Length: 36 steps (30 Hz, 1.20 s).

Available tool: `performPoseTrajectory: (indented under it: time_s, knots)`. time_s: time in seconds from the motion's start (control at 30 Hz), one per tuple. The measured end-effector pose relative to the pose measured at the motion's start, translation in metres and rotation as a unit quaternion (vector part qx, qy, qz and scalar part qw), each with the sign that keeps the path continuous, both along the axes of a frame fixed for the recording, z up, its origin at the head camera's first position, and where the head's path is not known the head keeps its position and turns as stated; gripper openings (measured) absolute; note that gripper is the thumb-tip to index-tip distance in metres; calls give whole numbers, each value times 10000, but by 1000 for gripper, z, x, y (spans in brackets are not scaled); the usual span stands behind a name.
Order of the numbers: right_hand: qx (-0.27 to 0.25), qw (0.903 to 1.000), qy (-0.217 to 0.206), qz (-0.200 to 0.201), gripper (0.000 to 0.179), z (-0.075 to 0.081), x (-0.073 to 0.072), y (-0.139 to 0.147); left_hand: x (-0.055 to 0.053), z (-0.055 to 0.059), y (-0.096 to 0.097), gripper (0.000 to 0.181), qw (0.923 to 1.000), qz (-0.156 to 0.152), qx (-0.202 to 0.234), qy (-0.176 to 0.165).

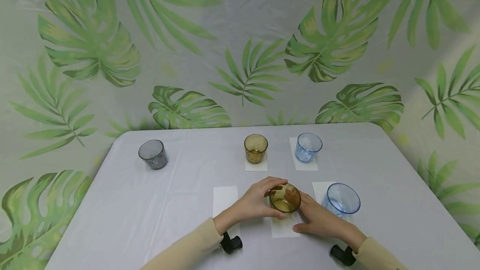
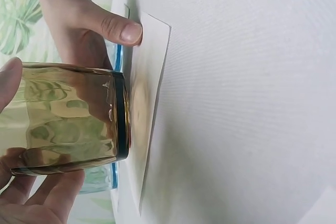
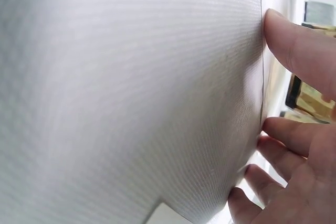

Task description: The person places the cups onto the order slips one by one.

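My left hand [image 1: 255, 202] grips an amber glass tumbler [image 1: 286, 204], thumb on one side and fingers on the other. In the left wrist view the tumbler [image 2: 73, 116] is upright, its base right at a white paper card [image 2: 149, 77]; whether it touches is hard to tell. My right hand [image 1: 322, 218] is beside the tumbler with its fingers spread. In the right wrist view its thumb [image 3: 294, 43] and fingertips [image 3: 270, 127] rest at the card's edge and the tabletop. A clear blue tumbler [image 1: 342, 200] stands just right of that hand.
Behind, a second amber tumbler [image 1: 256, 150] and another blue tumbler [image 1: 308, 149] stand on white cards. A grey tumbler [image 1: 153, 155] stands at the far left on the white cloth. A bare card [image 1: 225, 197] lies beside my left forearm. A leaf-patterned curtain [image 1: 247, 53] hangs behind the table.
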State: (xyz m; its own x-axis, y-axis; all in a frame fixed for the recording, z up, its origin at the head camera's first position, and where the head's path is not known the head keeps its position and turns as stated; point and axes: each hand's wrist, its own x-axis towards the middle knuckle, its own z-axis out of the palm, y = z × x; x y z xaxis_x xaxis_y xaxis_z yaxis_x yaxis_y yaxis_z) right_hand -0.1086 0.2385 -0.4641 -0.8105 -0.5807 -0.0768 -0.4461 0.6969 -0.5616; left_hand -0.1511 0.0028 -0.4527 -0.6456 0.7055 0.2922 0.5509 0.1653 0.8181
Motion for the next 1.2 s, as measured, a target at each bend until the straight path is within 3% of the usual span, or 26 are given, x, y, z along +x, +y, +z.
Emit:
performPoseTrajectory:
  time_s: [0.23, 0.77, 1.2]
  knots:
    - [53, 10000, 76, 28, 91, 1, 0, -1, 0, -5, 1, 81, 9994, 31, -194, 281]
    - [124, 9998, -64, -156, 94, -1, 0, -2, 2, -11, 5, 82, 9981, 43, -300, 530]
    - [-389, 9976, -381, -438, 96, 0, 1, -1, 2, -13, 3, 87, 9967, -44, -431, 692]
